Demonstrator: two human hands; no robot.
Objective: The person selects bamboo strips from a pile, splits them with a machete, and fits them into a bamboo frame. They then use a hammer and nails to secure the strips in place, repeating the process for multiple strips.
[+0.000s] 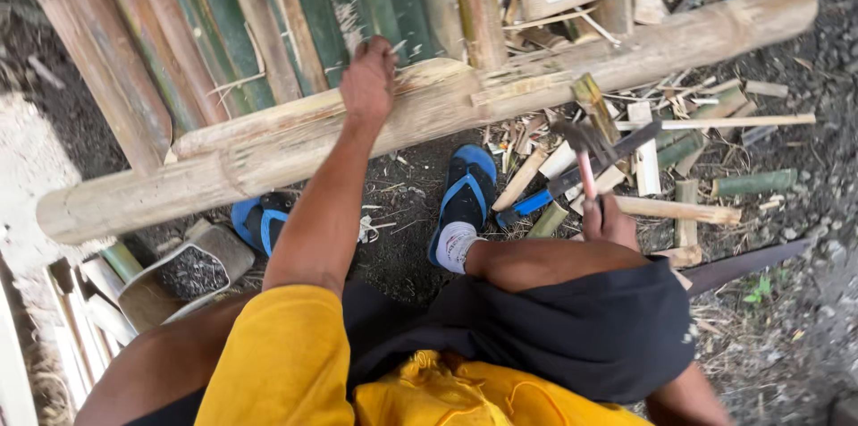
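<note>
My left hand (368,79) rests on top of a long pale bamboo pole (500,77) that lies across the scene from lower left to upper right, fingers curled over its upper edge. My right hand (610,222) sits by my right knee, gripping a hammer (583,142) with a reddish handle; its dark metal head points up and hovers just below the pole. A short greenish bamboo peg (592,104) stands beside the hammer head. My feet in blue sandals (466,191) are planted under the pole.
Split green and brown bamboo slats (223,24) lie stacked beyond the pole. Bamboo offcuts and chips (688,167) litter the dark ground at right. A blue-handled knife (572,177) lies among them. A long dark blade (746,263) lies near my right thigh. Cut bamboo tubes (170,278) sit at lower left.
</note>
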